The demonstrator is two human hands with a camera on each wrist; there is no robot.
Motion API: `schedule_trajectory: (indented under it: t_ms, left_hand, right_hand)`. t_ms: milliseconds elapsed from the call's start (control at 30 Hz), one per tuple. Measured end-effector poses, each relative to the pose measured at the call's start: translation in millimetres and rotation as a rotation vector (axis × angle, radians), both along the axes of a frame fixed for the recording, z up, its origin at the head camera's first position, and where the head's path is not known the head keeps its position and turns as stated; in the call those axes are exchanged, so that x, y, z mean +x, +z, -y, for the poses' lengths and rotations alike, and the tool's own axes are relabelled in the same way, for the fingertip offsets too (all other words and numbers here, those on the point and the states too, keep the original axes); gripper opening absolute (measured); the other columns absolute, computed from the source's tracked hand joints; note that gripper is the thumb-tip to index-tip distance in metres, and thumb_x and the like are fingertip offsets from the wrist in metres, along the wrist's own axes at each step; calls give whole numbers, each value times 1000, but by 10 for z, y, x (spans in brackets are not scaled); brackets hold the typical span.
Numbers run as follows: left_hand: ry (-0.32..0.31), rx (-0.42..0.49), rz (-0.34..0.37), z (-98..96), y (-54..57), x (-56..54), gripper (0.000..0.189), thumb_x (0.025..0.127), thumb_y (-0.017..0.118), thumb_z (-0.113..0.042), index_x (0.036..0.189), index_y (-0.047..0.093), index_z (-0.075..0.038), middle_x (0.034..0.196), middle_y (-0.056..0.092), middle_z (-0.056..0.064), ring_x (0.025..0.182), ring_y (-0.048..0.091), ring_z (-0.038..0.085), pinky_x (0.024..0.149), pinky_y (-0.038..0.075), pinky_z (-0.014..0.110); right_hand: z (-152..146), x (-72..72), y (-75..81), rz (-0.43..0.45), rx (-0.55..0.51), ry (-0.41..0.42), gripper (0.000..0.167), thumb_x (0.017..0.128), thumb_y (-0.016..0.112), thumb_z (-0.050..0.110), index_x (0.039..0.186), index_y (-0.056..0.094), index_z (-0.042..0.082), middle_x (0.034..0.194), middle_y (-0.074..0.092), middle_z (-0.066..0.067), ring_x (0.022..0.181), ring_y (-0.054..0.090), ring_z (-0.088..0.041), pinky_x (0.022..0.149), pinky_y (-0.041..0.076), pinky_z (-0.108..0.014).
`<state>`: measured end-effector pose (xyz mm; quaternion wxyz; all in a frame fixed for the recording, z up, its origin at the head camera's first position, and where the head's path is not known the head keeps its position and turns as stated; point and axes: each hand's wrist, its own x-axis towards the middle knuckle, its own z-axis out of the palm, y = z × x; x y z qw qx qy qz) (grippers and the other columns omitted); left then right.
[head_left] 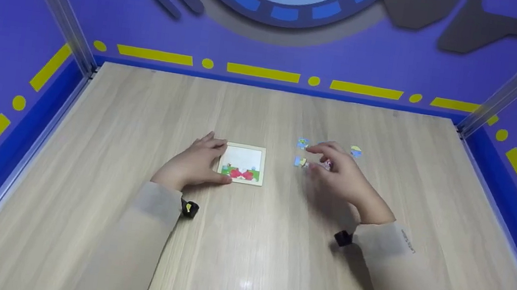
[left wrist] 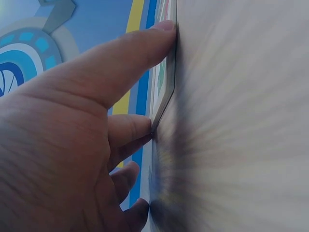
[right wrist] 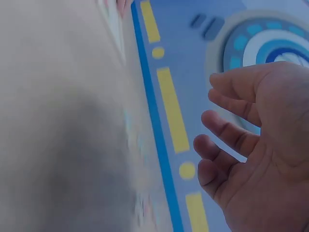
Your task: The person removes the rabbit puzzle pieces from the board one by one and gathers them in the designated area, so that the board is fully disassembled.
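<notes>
A small square jigsaw puzzle tray [head_left: 262, 166] with a pale rim lies on the table, left of centre. Along its lower edge sit fitted red and green pieces [head_left: 244, 174]; the area above them is white. My left hand [head_left: 192, 162] holds the tray from the left, thumb at the lower edge and index finger at the upper left corner. To the right, my right hand [head_left: 345, 179] hovers over loose jigsaw pieces, fingers loosely bent and nothing between them. Blue pieces [head_left: 302, 143] and a blue-and-yellow piece [head_left: 356, 151] show around it; others are partly hidden under the hand.
The wood-grain table [head_left: 245, 243] extends around both hands. Blue-purple panels [head_left: 270, 52] with yellow dashes stand at its back and sides, joined by metal posts [head_left: 64, 9] at the corners. Both wrists carry small black devices [head_left: 189, 209].
</notes>
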<state>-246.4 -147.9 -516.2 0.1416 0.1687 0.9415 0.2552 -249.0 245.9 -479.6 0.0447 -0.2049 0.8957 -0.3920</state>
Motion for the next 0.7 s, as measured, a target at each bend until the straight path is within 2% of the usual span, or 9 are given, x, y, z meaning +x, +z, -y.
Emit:
schedule_trajectory:
  t_ms: [67, 267, 367, 600, 700]
  left_hand:
    - [2, 1, 1, 1, 6, 1, 106, 96, 86, -53, 176, 36, -4, 189, 29, 9, 181, 5, 36, 148, 12, 58]
    - [3, 6, -4, -2, 16, 10, 106, 96, 87, -52, 175, 37, -2, 189, 30, 11, 181, 5, 38, 147, 12, 59]
    - [10, 4, -1, -8, 15, 12, 107, 95, 88, -52, 175, 37, -3, 189, 30, 10, 181, 6, 38, 147, 12, 59]
    - [14, 4, -9, -15, 21, 10, 105, 95, 88, -53, 174, 40, -3, 188, 33, 10, 180, 8, 38, 147, 15, 61]
    - [6, 4, -26, -2, 18, 16, 103, 96, 87, -53, 173, 42, -1, 186, 36, 12, 180, 10, 40, 146, 16, 63]
  right_hand:
    - [147, -5, 59, 6, -16, 16, 38, 113, 70, 22, 150, 72, 16, 156, 64, -6, 124, 61, -30, 94, 50, -38]
    - [547, -15, 163, 13, -47, 39, 35, 113, 70, 23, 148, 73, 19, 152, 67, -4, 122, 64, -27, 98, 52, -41]
    - [708, -23, 152, 14, -58, 47, 34, 113, 70, 23, 147, 73, 20, 148, 69, -3, 121, 65, -26, 99, 53, -41]
    - [1053, -67, 129, 43, -139, 102, 37, 113, 67, 21, 149, 71, 13, 146, 68, -18, 119, 67, -28, 101, 56, -42]
    - [1189, -82, 96, 75, -163, 82, 38, 113, 67, 21, 149, 71, 11, 141, 70, -15, 115, 68, -27, 99, 58, -41]
